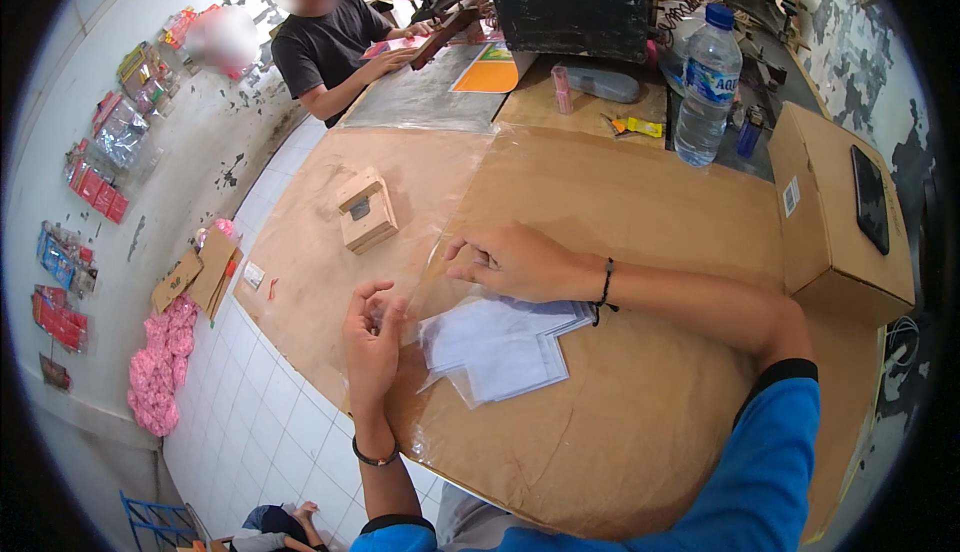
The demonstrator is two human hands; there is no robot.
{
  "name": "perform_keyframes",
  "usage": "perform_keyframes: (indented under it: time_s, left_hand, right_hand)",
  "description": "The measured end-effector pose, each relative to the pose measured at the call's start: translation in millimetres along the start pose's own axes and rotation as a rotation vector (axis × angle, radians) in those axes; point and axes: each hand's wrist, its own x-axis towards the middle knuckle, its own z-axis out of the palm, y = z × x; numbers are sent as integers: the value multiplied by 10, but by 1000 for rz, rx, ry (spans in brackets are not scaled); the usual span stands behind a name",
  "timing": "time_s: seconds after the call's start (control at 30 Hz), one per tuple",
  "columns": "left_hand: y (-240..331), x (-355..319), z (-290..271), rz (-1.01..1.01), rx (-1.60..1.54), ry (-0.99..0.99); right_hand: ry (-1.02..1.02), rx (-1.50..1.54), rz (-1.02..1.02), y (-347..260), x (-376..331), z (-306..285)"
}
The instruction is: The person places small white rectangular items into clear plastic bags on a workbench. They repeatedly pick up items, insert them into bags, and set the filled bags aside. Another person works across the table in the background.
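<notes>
My left hand (372, 347) hovers at the table's left front edge, beside a stack of flat white cut pieces (505, 352). Its fingers are curled toward the thumb, with something clear and shiny showing faintly inside the curl. Reaching across from the right, my right hand (525, 262) is just above the far edge of the stack. Its fingers are bent, a gap shows between index finger and thumb, and I see nothing in it. The pieces overlap each other, and clear plastic film seems to lie at their left side.
A small wooden block jig (368, 214) stands beyond my hands. At the right are a cardboard box (850, 217) with a phone (870, 200) on it and a water bottle (708, 92). Another person (325, 52) works at the far left. Pink bundles (160, 362) lie by the wall.
</notes>
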Motion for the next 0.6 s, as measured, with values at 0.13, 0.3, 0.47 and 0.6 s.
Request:
perform_keyframes:
  time_s: [0.13, 0.3, 0.47, 0.6]
  left_hand:
    - [146, -61, 20, -6, 44, -54]
    - [101, -38, -5, 45, -98, -17]
    - [130, -31, -3, 46, -251, 42]
    - [43, 16, -55, 36, -266, 85]
  right_hand:
    - [-28, 105, 128, -79, 4, -45]
    - [-1, 79, 118, -119, 6, -63]
    - [27, 80, 62, -100, 12, -65]
    - [11, 114, 43, -165, 6, -121]
